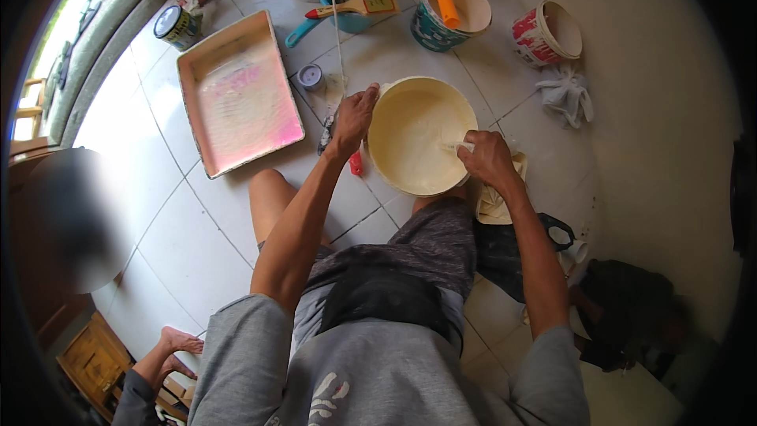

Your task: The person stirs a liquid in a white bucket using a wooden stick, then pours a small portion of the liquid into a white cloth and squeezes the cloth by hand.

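Observation:
A round bucket [378, 159] of cream paint [414, 130] stands in front of me, between my knees. My left hand [359, 114] grips its rim at the left side. At the right rim my right hand [487, 156] is closed round a pale, thin stirrer [452, 144], whose end reaches into the paint; its exact kind is hard to make out. Left of the bucket lies a large paint tray [240, 95] stained cream and pink. A red-handled tool [356, 163] lies on the floor beside the bucket, partly hidden by my left arm.
Farther off are a teal bucket with an orange roller handle [446, 6], a red-and-white bucket [544, 35], a plastic bag [564, 96], a wide brush [364, 3] on a blue tub, and cans [177, 28]. Other people are at lower left and lower right, one with bare feet [180, 341].

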The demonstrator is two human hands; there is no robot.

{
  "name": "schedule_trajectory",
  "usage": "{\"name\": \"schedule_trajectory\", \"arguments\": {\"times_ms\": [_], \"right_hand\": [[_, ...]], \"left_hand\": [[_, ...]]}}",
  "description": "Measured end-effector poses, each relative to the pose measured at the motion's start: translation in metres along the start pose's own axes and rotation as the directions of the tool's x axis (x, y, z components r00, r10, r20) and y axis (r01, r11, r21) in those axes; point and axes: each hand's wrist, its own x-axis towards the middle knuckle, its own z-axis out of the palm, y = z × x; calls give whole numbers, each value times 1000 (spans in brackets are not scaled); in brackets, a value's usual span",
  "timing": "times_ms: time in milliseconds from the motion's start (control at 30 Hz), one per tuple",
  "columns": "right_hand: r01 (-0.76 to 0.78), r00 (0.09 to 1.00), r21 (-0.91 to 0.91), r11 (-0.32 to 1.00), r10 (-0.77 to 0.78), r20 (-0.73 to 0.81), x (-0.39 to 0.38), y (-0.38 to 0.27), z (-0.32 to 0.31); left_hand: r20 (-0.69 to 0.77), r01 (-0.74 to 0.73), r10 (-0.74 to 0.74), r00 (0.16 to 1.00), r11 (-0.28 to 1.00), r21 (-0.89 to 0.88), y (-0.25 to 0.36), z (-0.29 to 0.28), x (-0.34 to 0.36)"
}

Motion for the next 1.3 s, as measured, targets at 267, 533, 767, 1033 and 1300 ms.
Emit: {"name": "schedule_trajectory", "arguments": {"times_ms": [267, 533, 767, 1033, 1300], "right_hand": [[26, 999, 284, 958, -15, -42, -5, -24, 13], [-51, 999, 89, 995, 52, -2, -18, 2, -2], [-51, 999, 324, 945, 49, 15, -22, -21, 0], [-86, 995, 113, 990, 91, -43, -21, 3, -3], [0, 996, 359, 933, 33, -86, -23, -19, 6]], "left_hand": [[-29, 37, -34, 999, 994, 103, 4, 10, -11], [-98, -1, -8, 995, 996, -90, 10, 39, -28], [-108, -34, 24, 994, 995, -90, 5, 47, -29], [-113, -28, 15, 993, 993, -118, 7, 51, -30], [-120, -45, 28, 992, 989, -142, 0, 48, -27]]}}
